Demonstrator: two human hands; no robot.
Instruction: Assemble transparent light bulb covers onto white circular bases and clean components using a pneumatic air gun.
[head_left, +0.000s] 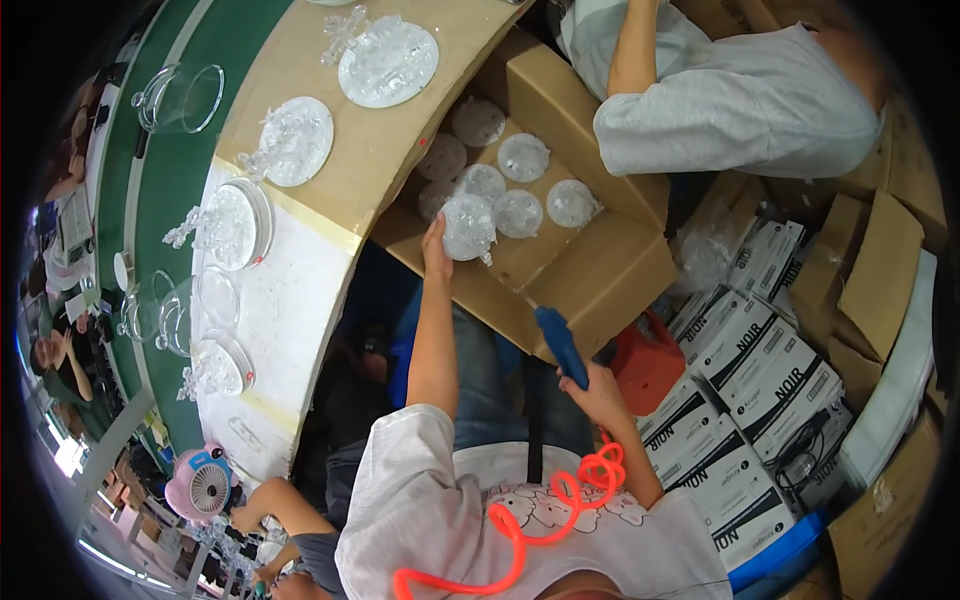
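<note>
Head view. Left grip [437,243] closed on left edge of a clear disc [467,228]; some fingers hidden by it. Disc held over near left part of the box [605,285], overlapping more discs [523,158] inside; cannot tell whether it touches them. Ornament on it a glittery tangle, shape unclear. Right grip [597,388] wrapped round a blue air gun [562,345], slim tip toward near wall of box; trigger not discernible. Red hose [515,535] coils across the shirt; its join to the gun out of sight.

Left: tabletop [292,265] with white discs [388,65]; past it, green belt [190,180], glass jars [180,98], some outlines overlapping. Pink fan [205,490], near left. Right: red can [648,368] partly behind box; stacked cartons [755,380]. Far right, co-worker's sleeve [690,130]; head cut off.
</note>
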